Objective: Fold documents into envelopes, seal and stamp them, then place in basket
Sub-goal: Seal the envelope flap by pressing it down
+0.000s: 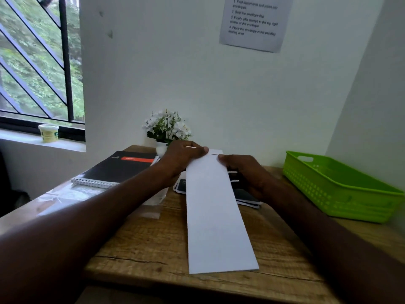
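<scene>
Envelope [217,211] mid table [140,244]; basket [341,189] right; notebook [118,167] left.

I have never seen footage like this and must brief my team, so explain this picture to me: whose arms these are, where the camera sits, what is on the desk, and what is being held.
There is no machine here. A person wears a camera on the head, so it looks forward and down along both bare arms.

The left hand and the right hand both pinch the far end of a long white paper envelope, which stretches back toward the person over the wooden desk.

Also on the desk: a black spiral notebook with a red label on the left, a small white pot of white flowers at the back, dark cards under the envelope, and a bright green plastic basket on the right. An instruction sheet hangs on the wall.
</scene>
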Motion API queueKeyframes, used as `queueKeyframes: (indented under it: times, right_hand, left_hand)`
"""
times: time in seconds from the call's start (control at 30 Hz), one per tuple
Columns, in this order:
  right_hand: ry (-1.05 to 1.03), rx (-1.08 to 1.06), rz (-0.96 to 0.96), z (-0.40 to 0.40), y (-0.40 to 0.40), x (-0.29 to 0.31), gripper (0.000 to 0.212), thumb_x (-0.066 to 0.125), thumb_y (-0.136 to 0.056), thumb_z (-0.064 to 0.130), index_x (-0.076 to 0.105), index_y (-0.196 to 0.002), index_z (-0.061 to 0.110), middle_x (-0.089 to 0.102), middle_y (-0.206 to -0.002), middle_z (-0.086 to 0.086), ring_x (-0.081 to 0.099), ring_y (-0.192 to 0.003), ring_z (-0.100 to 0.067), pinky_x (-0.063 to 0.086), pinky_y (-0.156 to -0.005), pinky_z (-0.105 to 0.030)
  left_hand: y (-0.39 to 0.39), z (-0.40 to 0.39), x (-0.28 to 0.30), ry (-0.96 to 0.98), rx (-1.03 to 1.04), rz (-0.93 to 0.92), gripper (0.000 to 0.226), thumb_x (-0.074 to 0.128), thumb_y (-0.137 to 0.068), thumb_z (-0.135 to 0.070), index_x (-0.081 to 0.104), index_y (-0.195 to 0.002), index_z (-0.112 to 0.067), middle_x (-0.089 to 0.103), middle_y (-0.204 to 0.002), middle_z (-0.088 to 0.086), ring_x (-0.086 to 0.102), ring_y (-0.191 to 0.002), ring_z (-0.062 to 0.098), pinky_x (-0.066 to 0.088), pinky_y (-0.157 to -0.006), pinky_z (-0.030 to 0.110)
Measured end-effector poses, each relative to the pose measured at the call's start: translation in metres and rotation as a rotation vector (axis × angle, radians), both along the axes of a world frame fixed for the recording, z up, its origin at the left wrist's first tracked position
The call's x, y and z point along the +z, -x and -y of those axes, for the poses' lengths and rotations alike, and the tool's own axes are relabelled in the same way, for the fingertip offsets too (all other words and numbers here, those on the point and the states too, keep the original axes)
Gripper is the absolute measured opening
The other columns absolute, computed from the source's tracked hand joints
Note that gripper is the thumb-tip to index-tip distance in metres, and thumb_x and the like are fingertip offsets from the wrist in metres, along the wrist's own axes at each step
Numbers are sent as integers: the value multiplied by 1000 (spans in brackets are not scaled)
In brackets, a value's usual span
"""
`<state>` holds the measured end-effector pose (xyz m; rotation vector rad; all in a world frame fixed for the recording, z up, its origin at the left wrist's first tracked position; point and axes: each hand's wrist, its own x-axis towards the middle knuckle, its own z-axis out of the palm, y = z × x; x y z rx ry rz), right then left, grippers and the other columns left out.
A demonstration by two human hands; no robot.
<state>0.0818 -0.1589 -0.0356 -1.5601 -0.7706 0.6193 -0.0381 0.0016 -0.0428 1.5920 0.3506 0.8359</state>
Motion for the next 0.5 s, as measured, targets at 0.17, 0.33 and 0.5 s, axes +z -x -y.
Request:
queueKeyframes:
  times: [0.17,0.33,0.5]
  right_hand:
    - [161,127,-10,8,24,13,42,83,-84,16,69,-120,-1,77,-111,-17,74,-104,-35,57,-98,-49]
    - [73,125,69,30,42,27,38,82,-81,2,71,-117,0,77,-107,-17,76,-99,-34,60,-92,-48]
    - [55,-49,526,66,49,65,22,84,-79,11,80,-101,10,79,-93,-10,76,-83,-21,61,-78,-35]
  left_hand:
    - [4,-7,4,39,66,45,28,82,-85,-13,73,-101,9,75,-96,24,71,-82,32,61,-81,44]
    - [12,-8,16,82,39,105,14,79,-88,-14,72,-88,-2,73,-84,12,69,-73,24,57,-63,30]
    - [28,0,32,-28,17,170,9,76,-92,-15,70,-89,-8,71,-85,7,68,-74,16,59,-61,29]
